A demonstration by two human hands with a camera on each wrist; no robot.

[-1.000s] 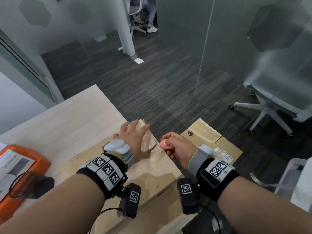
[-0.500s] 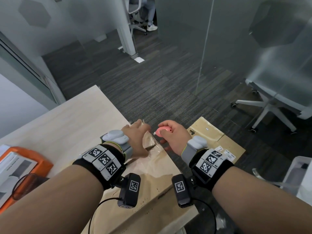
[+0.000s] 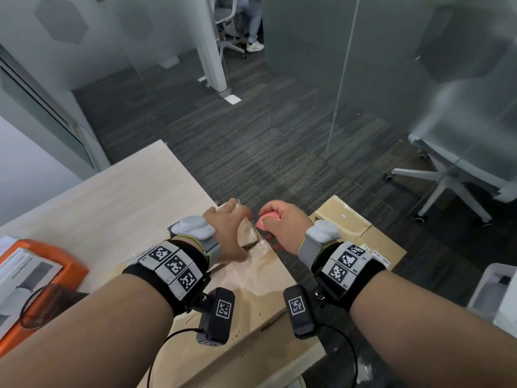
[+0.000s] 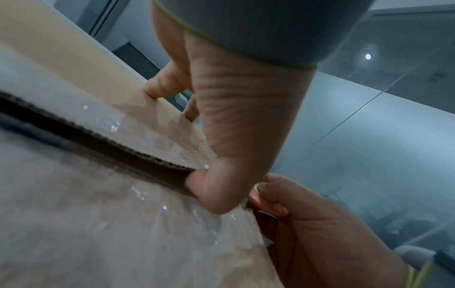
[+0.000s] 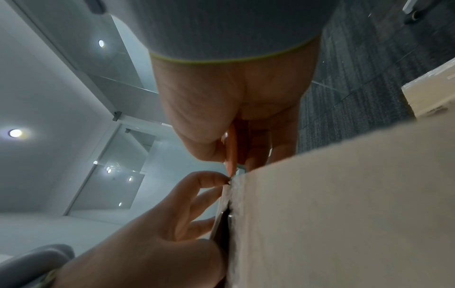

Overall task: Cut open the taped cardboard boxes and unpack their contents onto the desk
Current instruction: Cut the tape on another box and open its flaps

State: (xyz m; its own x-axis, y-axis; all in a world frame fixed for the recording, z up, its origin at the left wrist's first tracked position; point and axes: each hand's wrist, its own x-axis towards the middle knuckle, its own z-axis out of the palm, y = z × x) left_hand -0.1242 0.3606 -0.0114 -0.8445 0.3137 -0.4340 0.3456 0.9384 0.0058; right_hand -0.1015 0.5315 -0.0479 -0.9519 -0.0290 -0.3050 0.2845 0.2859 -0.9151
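A cardboard box (image 3: 251,301) wrapped in clear tape lies on the desk's near right corner. My left hand (image 3: 232,217) grips its far flap (image 4: 138,120), fingers curled over the flap's top and the thumb (image 4: 209,187) hooked under its corrugated edge. The flap is lifted a little and a dark gap shows beneath it. My right hand (image 3: 275,219) holds a round pink cutter (image 3: 265,221) at the box's far end, just right of my left hand. In the right wrist view the cutter (image 5: 231,152) meets the box's top edge; its blade is hidden.
A second taped cardboard box (image 3: 355,231) lies on the floor to the right. An orange package (image 3: 56,261) and a black mesh object (image 3: 42,306) sit at the desk's left. A white office chair (image 3: 461,175) and a white bin (image 3: 495,292) stand on the right.
Both hands have moved away from me along the box's top to its far end. The cutter has travelled with my right hand, and my left hand now hooks the flap's edge.
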